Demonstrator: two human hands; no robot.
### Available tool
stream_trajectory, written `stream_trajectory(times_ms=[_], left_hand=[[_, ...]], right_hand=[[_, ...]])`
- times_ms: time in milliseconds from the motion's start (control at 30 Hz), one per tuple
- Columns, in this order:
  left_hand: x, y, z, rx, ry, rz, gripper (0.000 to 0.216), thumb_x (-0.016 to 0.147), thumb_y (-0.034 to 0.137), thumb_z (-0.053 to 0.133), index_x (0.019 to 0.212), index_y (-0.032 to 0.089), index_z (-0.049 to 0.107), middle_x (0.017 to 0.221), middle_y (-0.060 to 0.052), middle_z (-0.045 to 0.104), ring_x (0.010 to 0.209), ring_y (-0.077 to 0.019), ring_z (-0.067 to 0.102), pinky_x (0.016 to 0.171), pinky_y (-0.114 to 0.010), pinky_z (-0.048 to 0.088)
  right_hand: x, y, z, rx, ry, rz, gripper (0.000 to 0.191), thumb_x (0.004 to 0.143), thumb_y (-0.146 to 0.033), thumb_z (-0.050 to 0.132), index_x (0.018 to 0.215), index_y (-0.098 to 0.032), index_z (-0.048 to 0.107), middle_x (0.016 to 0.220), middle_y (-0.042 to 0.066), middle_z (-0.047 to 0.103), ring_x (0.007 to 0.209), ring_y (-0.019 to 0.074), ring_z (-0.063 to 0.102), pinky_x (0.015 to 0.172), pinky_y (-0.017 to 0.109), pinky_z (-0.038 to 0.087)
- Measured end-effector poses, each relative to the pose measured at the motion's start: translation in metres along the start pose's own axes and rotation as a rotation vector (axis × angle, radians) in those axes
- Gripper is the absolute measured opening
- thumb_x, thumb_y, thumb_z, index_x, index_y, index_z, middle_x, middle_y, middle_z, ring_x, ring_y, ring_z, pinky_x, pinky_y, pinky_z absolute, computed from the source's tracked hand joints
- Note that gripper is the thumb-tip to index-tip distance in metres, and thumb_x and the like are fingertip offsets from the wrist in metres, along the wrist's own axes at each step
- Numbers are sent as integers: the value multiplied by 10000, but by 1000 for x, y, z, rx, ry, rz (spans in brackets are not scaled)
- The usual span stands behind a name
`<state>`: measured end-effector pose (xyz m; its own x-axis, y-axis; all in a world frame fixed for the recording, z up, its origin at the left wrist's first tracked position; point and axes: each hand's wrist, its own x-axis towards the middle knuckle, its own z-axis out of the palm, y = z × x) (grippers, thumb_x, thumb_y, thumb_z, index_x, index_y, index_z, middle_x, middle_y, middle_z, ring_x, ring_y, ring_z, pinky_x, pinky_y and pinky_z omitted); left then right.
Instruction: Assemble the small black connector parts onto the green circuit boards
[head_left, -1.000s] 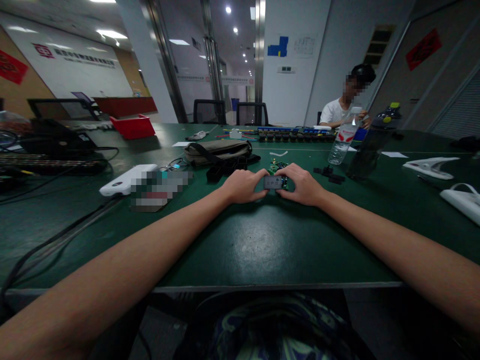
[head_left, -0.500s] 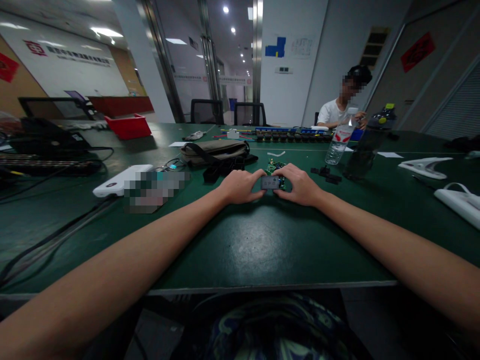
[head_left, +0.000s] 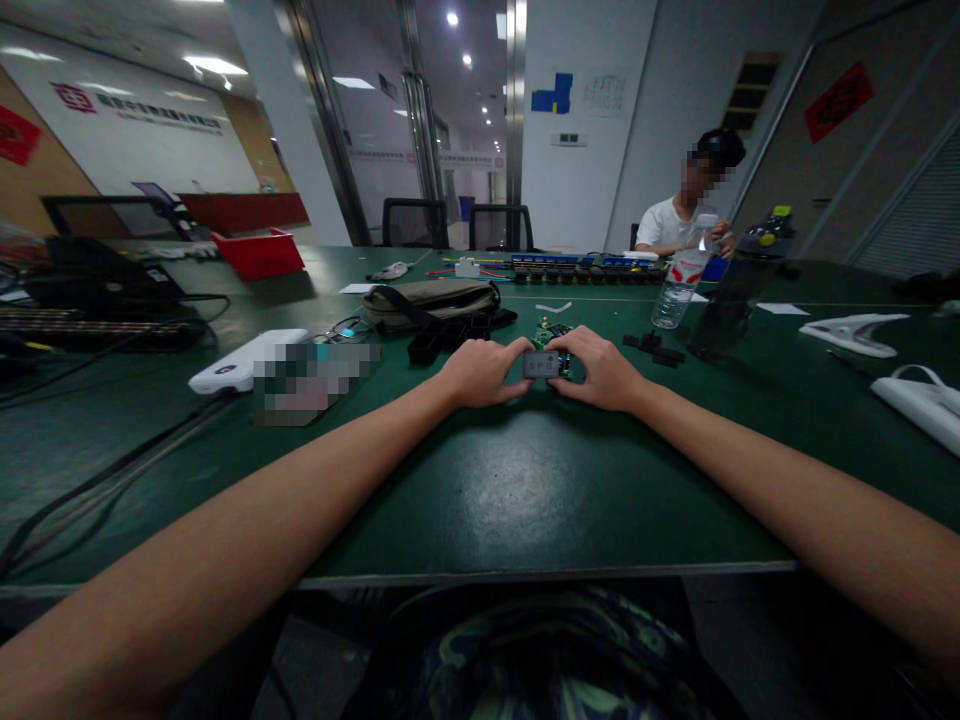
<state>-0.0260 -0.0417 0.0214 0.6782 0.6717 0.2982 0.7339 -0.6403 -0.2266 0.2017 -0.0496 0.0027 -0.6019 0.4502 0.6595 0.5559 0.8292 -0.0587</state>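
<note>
Between my two hands, a small dark grey box [head_left: 540,365] with faint light marks on its face is held just above the table. My left hand [head_left: 484,372] pinches its left end between thumb and fingers. On the opposite end, my right hand [head_left: 598,370] is closed in the same way. Right behind the box lie green circuit boards [head_left: 553,329], partly hidden by my right fingers; whether they touch the box I cannot tell. Black plastic parts [head_left: 654,349] lie to the right of my right hand.
A grey-green pouch [head_left: 427,302] and black trays [head_left: 450,337] lie beyond my left hand. Farther left is a white power bank [head_left: 247,362]. A water bottle [head_left: 679,285] and a dark bottle [head_left: 739,290] stand at right. A person [head_left: 679,220] sits across the green table [head_left: 517,500].
</note>
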Motion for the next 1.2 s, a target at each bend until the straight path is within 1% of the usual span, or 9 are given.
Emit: stream_trajectory(times_ms=[300,633,900,1200], left_hand=[[0,0,0,5,-6,1,491,905,507,461,1278,197,532,858,-68,737,800,-265,711,669,-315,475],[0,0,1,-17,4,-13,505,899,528,494,1291,212,529,901,-69,742,814,-262,713,707,-317,484],[0,-1,2,-5,16,4,507,912,559,461,1266,207,545,902,-81,744,806,-271,717,685,-323,484],[1,-2,3,-8,22,6,509,906,554,467,1269,205,545,894,-82,743,795,-271,715,681,-325,485]], right_hand=[[0,-1,0,0,-1,9,279,799,-259,642,1070,-202,612,1003,87,692,935,261,599,853,419,489],[1,-1,0,-4,-4,5,273,806,-274,637,1065,-195,607,1003,93,689,938,258,600,851,408,485],[1,-2,0,-1,14,-7,267,811,-274,632,1065,-194,611,1003,93,693,931,257,605,848,416,492],[0,-1,0,0,8,-5,286,804,-280,642,1074,-194,608,1022,96,695,948,262,611,855,423,499]])
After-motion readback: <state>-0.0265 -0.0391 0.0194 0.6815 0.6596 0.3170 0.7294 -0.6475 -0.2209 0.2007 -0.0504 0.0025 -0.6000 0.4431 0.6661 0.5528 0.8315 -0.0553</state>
